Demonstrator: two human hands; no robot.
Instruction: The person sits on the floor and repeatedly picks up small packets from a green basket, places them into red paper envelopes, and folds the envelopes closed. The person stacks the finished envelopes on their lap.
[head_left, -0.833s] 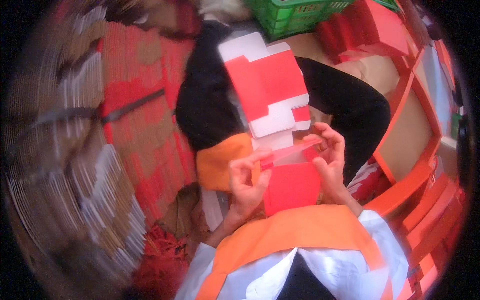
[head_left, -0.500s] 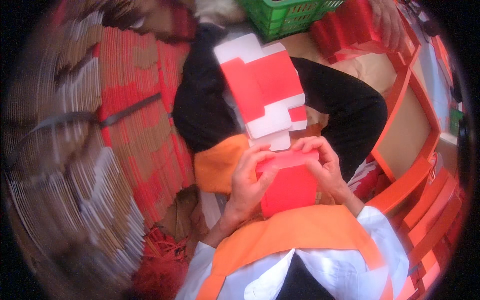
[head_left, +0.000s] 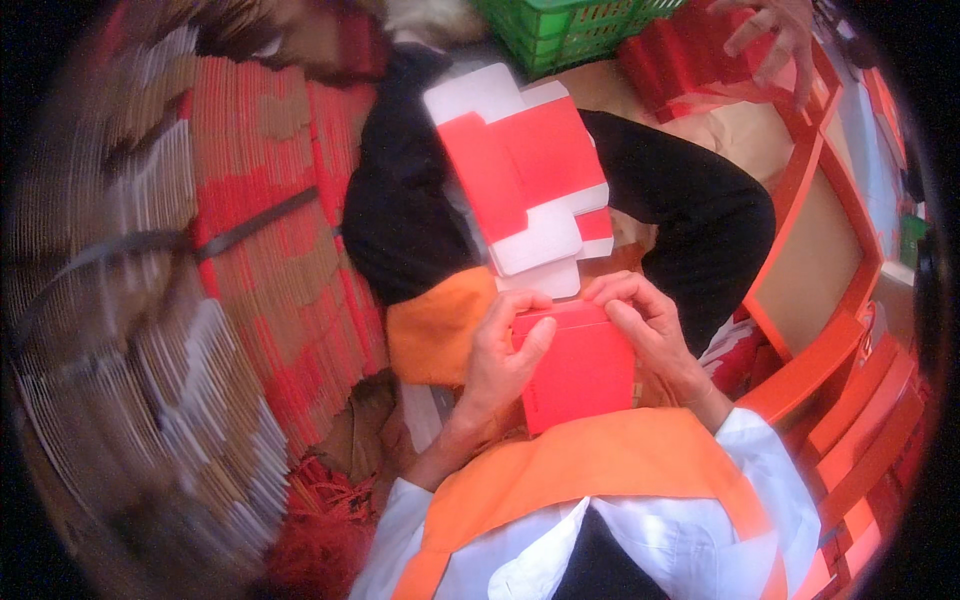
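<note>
A red folded box rests in front of my orange apron, its top end pointing away from me. My left hand grips its far left corner, thumb on the upper face and fingers over the far edge. On the far right corner, my right hand pinches the same edge with bent fingers. A flap line crosses the box just below my fingertips. Beyond it, on my lap, lie flat red-and-white box blanks, overlapping each other. The underside of the box is hidden.
Tall stacks of cardboard blanks, some strapped with a dark band, stand at the left. A green crate is at the back. Another person's hand hovers by red boxes. Orange-red frames line the right.
The flap at the far end of the red box has folded down flatter under my fingers. The other person's hand has lifted off the red boxes with its fingers spread.
</note>
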